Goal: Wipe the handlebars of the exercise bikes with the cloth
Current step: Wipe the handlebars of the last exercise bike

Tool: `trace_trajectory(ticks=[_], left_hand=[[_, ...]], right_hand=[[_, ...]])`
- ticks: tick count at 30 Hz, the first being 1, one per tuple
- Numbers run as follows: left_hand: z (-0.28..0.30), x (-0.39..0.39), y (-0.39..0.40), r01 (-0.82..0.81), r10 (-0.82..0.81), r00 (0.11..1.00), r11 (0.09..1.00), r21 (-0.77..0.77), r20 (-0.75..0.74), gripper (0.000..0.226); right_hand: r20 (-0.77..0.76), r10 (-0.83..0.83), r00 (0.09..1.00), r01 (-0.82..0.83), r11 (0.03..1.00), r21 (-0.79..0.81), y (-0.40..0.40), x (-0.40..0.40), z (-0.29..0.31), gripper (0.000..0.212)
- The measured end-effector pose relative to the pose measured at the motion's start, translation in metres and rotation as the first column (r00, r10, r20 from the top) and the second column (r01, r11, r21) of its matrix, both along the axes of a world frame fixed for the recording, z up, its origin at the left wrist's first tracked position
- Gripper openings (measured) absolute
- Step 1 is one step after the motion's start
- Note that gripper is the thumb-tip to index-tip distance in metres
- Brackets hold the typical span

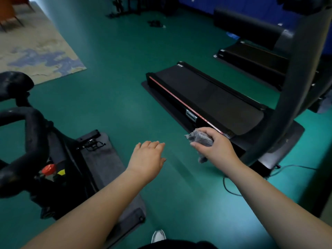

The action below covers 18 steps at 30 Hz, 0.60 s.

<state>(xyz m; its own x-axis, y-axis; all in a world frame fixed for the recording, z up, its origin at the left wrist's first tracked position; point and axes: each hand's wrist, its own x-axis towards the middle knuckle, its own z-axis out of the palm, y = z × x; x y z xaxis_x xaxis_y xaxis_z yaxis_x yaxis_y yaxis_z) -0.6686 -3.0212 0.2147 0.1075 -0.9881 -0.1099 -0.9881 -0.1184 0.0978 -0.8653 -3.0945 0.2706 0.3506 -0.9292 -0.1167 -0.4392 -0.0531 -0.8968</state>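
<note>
Right hand (214, 147) grip clenches a crumpled grey cloth (199, 139); left hand (148, 159) hangs released, fingers straight

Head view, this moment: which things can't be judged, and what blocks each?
- Handlebars, head view: cut off by the left edge; no telling if they have been wiped.
- Cloth: bunched in the right hand, so its size and far side are hidden.
- Left hand: open above the floor; palm faces away.
- Dark items far back: too small and blurred.
</note>
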Motion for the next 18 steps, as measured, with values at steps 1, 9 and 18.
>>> trace_trajectory(ticks=[1, 9, 18], left_hand=[[0.001, 0.007, -0.01, -0.013, 0.013, 1.0, 1.0, -0.004, -0.001, 0.055], [-0.005, 0.057, -0.063, -0.249, 0.248, 0.969, 0.968, -0.027, -0.016, 0.051], [-0.01, 0.08, -0.098, -0.656, 0.655, 0.755, 0.755, -0.03, -0.03, 0.051]], right_hand=[[0.005, 0.012, 1.0, -0.012, 1.0, 0.0, -0.013, 0.008, -0.001, 0.025], [-0.014, 0.312, 0.95, -0.312, 0.95, -0.022, -0.12, 0.087, -0.011, 0.025], [-0.043, 0.65, 0.759, -0.651, 0.758, -0.042, -0.222, 0.183, -0.019, 0.02]])
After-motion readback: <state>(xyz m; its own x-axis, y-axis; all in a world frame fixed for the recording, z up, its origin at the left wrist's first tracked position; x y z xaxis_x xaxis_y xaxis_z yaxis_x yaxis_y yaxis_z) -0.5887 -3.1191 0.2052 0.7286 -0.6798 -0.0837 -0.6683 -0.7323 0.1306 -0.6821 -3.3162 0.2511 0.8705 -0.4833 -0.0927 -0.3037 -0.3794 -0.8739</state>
